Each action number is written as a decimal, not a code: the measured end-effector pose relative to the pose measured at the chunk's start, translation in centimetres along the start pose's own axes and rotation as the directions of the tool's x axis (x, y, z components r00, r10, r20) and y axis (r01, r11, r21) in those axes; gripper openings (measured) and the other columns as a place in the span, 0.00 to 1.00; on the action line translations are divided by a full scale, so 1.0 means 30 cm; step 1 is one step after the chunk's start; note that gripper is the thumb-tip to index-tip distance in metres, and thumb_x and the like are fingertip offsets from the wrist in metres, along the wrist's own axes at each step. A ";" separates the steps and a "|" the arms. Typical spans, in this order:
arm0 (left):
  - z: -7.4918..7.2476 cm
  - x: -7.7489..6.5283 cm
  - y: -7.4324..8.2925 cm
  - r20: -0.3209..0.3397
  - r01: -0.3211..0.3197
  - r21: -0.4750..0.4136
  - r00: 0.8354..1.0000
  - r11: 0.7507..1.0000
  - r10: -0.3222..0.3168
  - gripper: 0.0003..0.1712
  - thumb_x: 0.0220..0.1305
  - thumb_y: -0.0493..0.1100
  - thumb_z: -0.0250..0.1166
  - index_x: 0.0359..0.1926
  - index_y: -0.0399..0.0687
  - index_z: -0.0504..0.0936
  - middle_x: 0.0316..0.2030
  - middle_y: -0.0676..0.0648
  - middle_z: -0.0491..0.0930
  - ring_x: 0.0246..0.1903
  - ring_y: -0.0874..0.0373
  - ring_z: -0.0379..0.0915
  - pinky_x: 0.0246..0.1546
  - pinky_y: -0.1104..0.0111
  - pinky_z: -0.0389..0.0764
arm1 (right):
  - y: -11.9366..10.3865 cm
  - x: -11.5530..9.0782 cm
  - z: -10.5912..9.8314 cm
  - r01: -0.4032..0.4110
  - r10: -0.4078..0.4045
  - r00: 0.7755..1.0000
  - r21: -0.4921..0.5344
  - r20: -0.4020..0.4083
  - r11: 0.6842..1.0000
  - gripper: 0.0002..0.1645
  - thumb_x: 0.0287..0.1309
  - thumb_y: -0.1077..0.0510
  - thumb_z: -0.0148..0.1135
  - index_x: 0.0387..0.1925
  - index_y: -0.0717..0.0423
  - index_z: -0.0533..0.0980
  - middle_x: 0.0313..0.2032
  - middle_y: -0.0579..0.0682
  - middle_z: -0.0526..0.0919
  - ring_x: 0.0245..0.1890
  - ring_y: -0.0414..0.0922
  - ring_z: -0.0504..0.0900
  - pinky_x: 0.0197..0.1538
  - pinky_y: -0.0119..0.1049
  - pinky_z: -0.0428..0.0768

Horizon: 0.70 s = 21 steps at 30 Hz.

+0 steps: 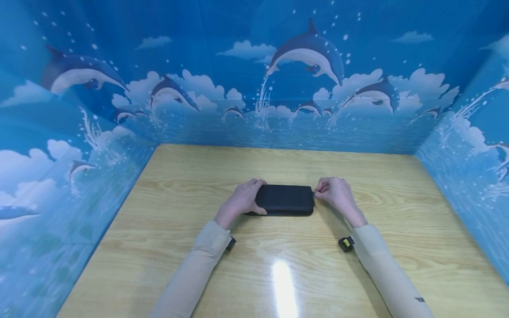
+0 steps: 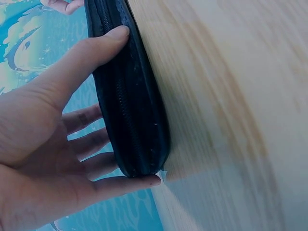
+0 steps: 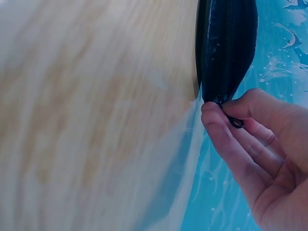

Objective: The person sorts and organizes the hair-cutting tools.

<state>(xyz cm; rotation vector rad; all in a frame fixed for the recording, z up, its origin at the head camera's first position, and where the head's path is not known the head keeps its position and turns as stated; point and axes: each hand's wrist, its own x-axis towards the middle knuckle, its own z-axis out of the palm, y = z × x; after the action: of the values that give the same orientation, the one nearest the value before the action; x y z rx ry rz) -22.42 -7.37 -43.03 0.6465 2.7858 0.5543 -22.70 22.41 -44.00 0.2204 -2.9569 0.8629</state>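
A long black zip case (image 1: 284,197) lies flat on the wooden table. At its left end my left hand (image 1: 243,198) grips it; the left wrist view shows the thumb (image 2: 108,45) on the zipped side and the other fingers round the end and far side. The zipper (image 2: 122,96) runs along the case's edge, its teeth looking closed there. My right hand (image 1: 335,192) is at the right end, where thumb and fingers pinch the small dark zipper pull (image 3: 236,122). The pull's looped tip sticks out past the thumb.
The wooden table (image 1: 191,172) is bordered at the back and sides by a blue dolphin-print backdrop (image 1: 222,123). Each wrist wears a small dark camera, the right one (image 1: 346,244) with a yellow mark. A bright glare spot (image 1: 284,287) shows on the near tabletop.
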 end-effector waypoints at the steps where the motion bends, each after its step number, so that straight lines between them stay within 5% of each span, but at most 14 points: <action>1: 0.000 -0.001 0.000 -0.001 -0.001 0.001 1.000 1.000 0.001 0.52 0.49 0.52 0.82 0.72 0.46 0.66 0.69 0.39 0.69 0.67 0.43 0.68 0.68 0.48 0.68 | 0.001 0.001 0.000 -0.001 0.001 1.000 0.001 -0.003 1.000 0.06 0.51 0.63 0.74 0.24 0.51 0.83 0.26 0.49 0.89 0.26 0.43 0.86 0.46 0.50 0.79; 21: 0.000 0.001 0.000 0.000 0.003 -0.003 1.000 1.000 -0.003 0.53 0.50 0.52 0.82 0.73 0.46 0.66 0.70 0.40 0.68 0.67 0.43 0.67 0.69 0.48 0.68 | 0.004 0.017 0.002 -0.005 0.005 1.000 -0.003 -0.002 1.000 0.06 0.52 0.63 0.74 0.24 0.51 0.84 0.25 0.48 0.89 0.26 0.42 0.85 0.45 0.50 0.79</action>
<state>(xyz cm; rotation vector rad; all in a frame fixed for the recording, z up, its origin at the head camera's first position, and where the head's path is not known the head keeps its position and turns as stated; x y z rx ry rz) -22.45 -7.36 -43.04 0.6415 2.7856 0.5573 -23.23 22.42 -44.06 0.2121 -2.9575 0.8584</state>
